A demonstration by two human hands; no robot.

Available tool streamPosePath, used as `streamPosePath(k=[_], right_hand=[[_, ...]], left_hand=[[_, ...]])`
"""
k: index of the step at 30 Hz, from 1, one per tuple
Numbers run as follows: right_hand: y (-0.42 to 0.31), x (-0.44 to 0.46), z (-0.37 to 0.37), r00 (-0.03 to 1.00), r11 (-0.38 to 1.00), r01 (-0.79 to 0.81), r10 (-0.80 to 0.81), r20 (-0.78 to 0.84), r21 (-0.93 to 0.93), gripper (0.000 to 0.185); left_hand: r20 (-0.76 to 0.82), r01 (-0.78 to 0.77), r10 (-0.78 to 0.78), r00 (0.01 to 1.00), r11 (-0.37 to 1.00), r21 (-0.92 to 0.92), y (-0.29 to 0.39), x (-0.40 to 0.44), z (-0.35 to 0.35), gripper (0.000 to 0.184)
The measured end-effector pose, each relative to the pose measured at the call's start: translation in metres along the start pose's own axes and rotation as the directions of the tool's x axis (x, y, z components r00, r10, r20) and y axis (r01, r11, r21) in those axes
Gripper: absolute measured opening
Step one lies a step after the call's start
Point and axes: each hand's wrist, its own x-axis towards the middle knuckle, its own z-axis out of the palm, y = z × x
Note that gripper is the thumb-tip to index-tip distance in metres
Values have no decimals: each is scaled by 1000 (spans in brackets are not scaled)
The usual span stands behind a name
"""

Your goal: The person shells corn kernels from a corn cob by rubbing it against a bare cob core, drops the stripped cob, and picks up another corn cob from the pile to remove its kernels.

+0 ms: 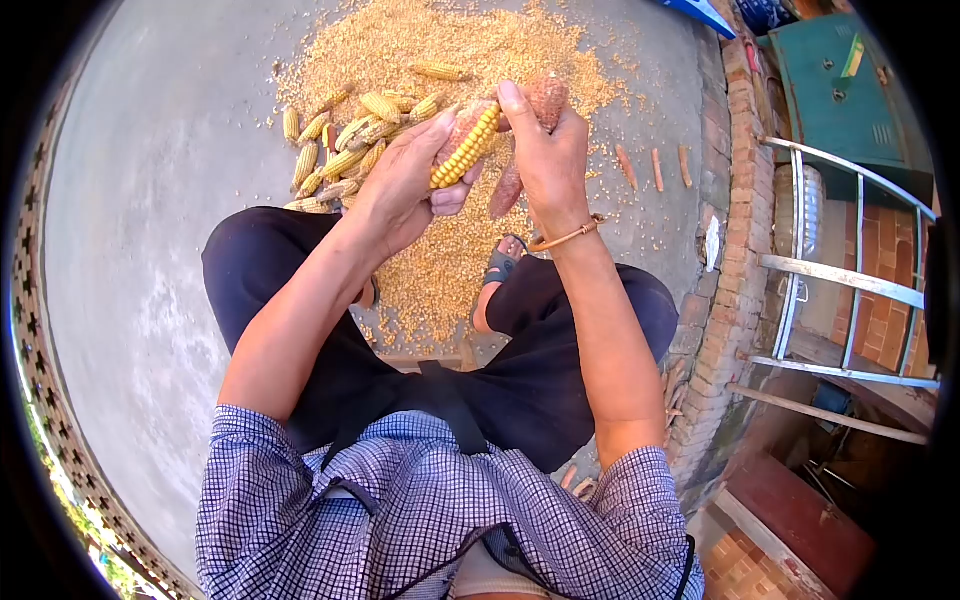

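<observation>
My left hand (408,185) is closed around an ear of corn (468,148), held up over the loose kernels. Rows of yellow kernels cover one side of the ear, and a pinkish bare strip runs along the other. Close to its upper end, my right hand (552,160) is wrapped round a reddish bare corn cob (547,100), its thumb pointing up at the ear's tip. Reddish cob also shows below the right fingers; whether it is the same piece I cannot tell. The right palm is hidden.
Loose corn kernels (440,45) spread over the concrete floor (150,200). Several ears of corn (345,160) lie piled at the left. Bare cobs (657,170) lie at the right, beside a low brick edge (735,250). A metal rail frame (840,268) stands beyond.
</observation>
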Motion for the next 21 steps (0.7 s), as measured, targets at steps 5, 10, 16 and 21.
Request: streamPosePath(k=[5, 10, 16, 21], right_hand=[[-11, -6, -1, 993, 993, -21, 8, 116, 114, 24], [-11, -10, -2, 925, 928, 358, -337, 177, -101, 20], [-4, -14, -7, 765, 647, 642, -570, 300, -411, 21], [6, -15, 0, 870, 702, 469, -472, 144, -535, 21]], left_hand=[[195, 150, -119, 973, 977, -149, 4, 1, -10, 35], [276, 50, -103, 956, 980, 191, 7, -6, -7, 38], [139, -46, -48, 989, 796, 604, 5, -19, 7, 49], [282, -373, 247, 927, 529, 762, -29, -1, -12, 49]])
